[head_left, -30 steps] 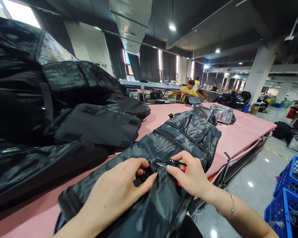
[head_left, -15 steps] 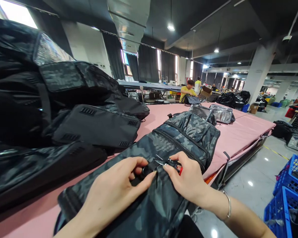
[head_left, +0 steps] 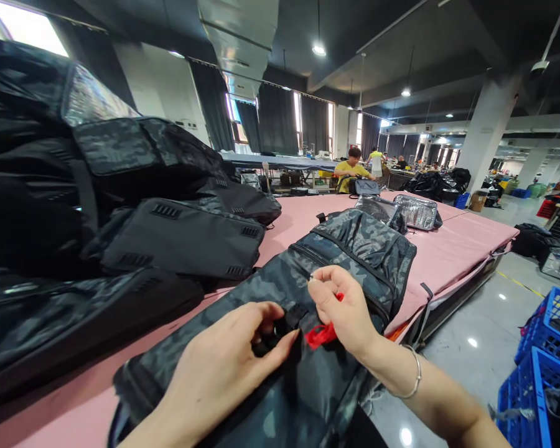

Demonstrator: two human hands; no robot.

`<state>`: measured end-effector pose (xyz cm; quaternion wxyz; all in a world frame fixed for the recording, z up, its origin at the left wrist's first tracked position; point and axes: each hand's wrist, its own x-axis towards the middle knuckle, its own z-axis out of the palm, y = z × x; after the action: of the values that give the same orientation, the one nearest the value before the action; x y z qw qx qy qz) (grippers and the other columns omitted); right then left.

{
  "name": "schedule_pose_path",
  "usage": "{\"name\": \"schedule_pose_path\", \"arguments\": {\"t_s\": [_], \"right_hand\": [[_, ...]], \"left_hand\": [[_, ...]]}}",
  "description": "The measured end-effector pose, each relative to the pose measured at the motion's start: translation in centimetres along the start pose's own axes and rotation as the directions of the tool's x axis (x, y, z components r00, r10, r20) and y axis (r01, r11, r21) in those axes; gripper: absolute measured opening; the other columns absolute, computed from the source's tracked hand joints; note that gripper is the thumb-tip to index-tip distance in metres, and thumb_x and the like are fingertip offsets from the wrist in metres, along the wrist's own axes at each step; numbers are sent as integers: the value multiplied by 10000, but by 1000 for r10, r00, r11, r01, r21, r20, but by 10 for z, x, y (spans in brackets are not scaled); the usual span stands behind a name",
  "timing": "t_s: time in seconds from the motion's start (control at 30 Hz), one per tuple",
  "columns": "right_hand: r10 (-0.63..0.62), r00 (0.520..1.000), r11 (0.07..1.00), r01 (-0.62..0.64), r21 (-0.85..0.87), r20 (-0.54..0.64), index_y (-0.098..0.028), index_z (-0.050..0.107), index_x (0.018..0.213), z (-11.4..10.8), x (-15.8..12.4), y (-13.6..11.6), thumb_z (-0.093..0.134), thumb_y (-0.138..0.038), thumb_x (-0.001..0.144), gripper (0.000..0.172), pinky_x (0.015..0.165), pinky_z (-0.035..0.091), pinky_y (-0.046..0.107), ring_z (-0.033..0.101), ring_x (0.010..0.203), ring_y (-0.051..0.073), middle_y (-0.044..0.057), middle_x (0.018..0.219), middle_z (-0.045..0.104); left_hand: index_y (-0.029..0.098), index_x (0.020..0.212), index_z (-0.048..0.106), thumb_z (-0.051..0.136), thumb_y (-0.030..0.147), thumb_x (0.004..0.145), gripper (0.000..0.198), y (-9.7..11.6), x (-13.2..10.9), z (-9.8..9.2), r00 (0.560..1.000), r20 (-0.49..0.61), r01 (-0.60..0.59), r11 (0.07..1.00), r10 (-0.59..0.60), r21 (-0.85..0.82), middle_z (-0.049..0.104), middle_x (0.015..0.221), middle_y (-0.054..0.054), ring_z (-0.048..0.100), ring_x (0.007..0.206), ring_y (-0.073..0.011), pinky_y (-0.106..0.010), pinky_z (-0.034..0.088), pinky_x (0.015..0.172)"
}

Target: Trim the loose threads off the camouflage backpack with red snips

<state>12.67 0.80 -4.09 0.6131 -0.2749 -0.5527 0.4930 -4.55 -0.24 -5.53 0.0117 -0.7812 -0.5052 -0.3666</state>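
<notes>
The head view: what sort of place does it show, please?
Probably a bag workshop: heaped dark bags, a camouflage bag on a pink table, and a person in yellow at a grey bag.

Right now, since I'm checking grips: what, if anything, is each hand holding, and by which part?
Right hand: closed on something mostly hidden, red material showing; which part can't be told. Left hand: fingers at a black strap, hold unclear.

Blue crates (head_left: 518, 389), pale pillar (head_left: 490, 130), dark curtains (head_left: 277, 118)

Close head-worn view, forward and down
</notes>
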Motion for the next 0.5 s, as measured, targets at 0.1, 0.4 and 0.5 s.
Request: {"name": "schedule_pose_path", "arguments": {"t_s": [0.1,0.4,0.5], "right_hand": [[-109,993,964,97,-247,-37,-206,549,849,-9,-8,5,654,-397,784,227,507,318,222,391,514,82,-84,582,447],[-113,989,899,63,-433,-90,-218,542,854,-26,-15,9,615,-416,817,214,501,343,226,452,513,112,-74,567,490],[-110,989,899,58,-434,-95,-218,544,852,-24,-15,9,612,-402,819,199,490,340,223,452,497,109,-74,557,495]], "left_hand": [[236,849,613,533,607,734,396,-7,1,-5,998,36,57,998,-56,-23,704,768,-31,660,654,-199,-291,521,604],[258,826,654,415,587,795,408,2,28,-11,993,97,67,998,-65,-16,728,804,-40,667,709,-216,-287,483,609],[263,750,633,394,515,785,349,8,35,-10,989,145,31,998,-39,56,717,771,-30,657,688,-212,-288,453,575]]}}
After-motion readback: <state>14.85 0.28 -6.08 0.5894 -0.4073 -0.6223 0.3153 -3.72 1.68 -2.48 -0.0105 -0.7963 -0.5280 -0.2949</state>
